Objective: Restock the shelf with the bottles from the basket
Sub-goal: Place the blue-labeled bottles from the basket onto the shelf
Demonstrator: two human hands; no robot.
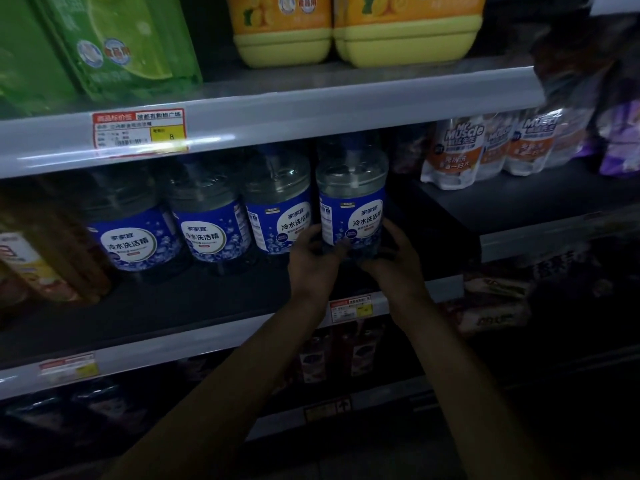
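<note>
We hold one clear bottle [351, 202] with a blue label upright at the right end of its row on the middle shelf [194, 306]. Our left hand [313, 259] cups its lower left side and our right hand [393, 258] its lower right, fingers curled against the base, both arms extended forward. Three matching bottles [207, 220] stand to its left, four in total. Above, two yellow jugs [346, 29] sit side by side.
</note>
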